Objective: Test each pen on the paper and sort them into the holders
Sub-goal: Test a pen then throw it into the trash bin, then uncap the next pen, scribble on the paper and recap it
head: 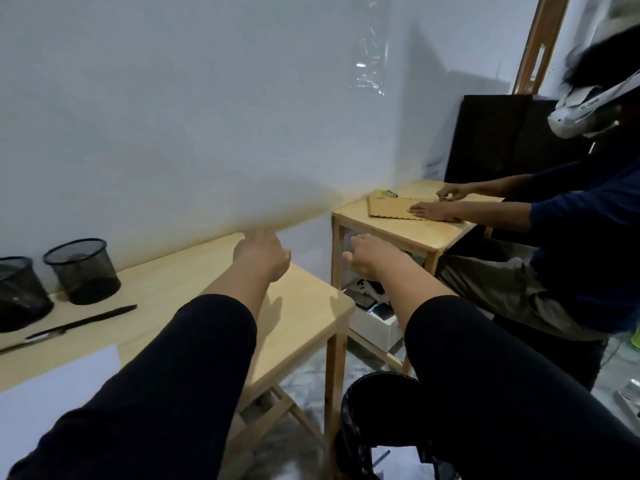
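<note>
Two black mesh holders stand at the left of the wooden table (304, 306): one (83, 270) further back, one (19, 292) cut by the frame's left edge. Two dark pens lie in front of them, the longer (86, 319) nearer the middle and another (33, 341) to its left. A white paper sheet (59, 382) lies at the table's near edge. Both my arms stretch forward, far right of these things. My left hand (261, 252) hovers over the table's right part with fingers curled and nothing in it. My right hand (369, 258) is past the table's right edge, fingers curled, holding nothing.
A second wooden table (408, 230) stands to the right, where another person in a headset presses a brown board (391, 207). A white box (377, 323) with devices sits under it. A black bin (374, 427) stands on the floor by my right arm.
</note>
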The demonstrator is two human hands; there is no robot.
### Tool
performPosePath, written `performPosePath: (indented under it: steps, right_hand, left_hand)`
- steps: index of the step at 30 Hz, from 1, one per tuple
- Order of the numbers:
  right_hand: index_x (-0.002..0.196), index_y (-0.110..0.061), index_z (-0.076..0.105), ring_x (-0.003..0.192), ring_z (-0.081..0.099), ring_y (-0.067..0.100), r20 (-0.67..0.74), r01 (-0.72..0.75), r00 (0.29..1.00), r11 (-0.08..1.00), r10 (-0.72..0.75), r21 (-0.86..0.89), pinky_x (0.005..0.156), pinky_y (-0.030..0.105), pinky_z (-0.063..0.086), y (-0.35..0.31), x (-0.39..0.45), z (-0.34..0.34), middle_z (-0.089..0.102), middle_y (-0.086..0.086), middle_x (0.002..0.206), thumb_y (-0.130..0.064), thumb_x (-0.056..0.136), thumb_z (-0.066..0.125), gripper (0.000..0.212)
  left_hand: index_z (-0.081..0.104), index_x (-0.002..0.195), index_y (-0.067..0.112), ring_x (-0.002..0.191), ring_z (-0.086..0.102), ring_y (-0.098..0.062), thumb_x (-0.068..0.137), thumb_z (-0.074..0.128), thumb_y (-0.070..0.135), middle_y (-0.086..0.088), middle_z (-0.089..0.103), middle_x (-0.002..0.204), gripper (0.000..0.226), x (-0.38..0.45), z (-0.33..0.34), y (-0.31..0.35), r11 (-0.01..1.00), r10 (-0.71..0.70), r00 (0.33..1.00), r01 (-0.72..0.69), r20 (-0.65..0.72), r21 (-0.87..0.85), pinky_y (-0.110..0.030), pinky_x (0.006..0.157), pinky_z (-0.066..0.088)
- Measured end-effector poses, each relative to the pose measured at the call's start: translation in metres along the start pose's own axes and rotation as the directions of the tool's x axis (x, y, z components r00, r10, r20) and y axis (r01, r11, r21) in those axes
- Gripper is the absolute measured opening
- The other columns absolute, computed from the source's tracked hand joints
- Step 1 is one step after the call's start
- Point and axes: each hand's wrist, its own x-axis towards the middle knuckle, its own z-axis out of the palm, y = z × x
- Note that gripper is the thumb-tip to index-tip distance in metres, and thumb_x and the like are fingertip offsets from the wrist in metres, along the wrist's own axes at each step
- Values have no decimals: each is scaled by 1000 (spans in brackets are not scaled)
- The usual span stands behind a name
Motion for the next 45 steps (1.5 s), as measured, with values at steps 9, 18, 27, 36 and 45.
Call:
performPosePath:
  steps: [9,18,27,36,45]
  right_hand:
    - [140,-3,35,134,38,33,-42,264,963,963,-266,-54,108,42,36,-136,-13,-25,35,14,150,-35,99,31,53]
    - [136,-7,40,132,40,29,15,554,832,832,-554,-39,106,41,38,-304,-20,22,41,11,145,-35,96,35,49]
    - [132,-14,51,126,47,30,103,778,618,625,-779,62,100,38,42,-420,-6,99,52,11,138,-26,94,46,40]
    - [95,-12,70,88,60,29,-80,829,555,542,-828,139,68,32,46,-467,7,150,59,8,100,-21,87,48,25]
    - [88,-18,71,72,61,14,-94,768,568,485,-817,419,68,29,48,-469,0,111,70,3,81,-30,80,69,15]
  left_hand:
    - [36,132,-1,126,39,-32,96,35,39,-18,41,135,54,-60,-40,-138,974,-225,970,224,-97,-22,-40,96,40]
    - [41,130,1,123,44,-32,94,40,37,-17,45,133,50,-124,-21,-293,879,-474,877,465,-82,-107,-42,96,41]
    - [45,133,11,124,45,-27,94,45,23,-9,48,134,40,-142,50,-391,816,-557,830,542,-27,-200,-38,100,43]
    - [66,107,14,102,55,-26,89,56,18,-9,63,107,20,-130,82,-425,773,-566,824,515,-36,-371,-37,86,47]
    - [68,84,7,69,54,-16,83,61,1,-12,65,82,9,-161,55,-416,484,-745,642,336,-180,-808,-1,49,39]
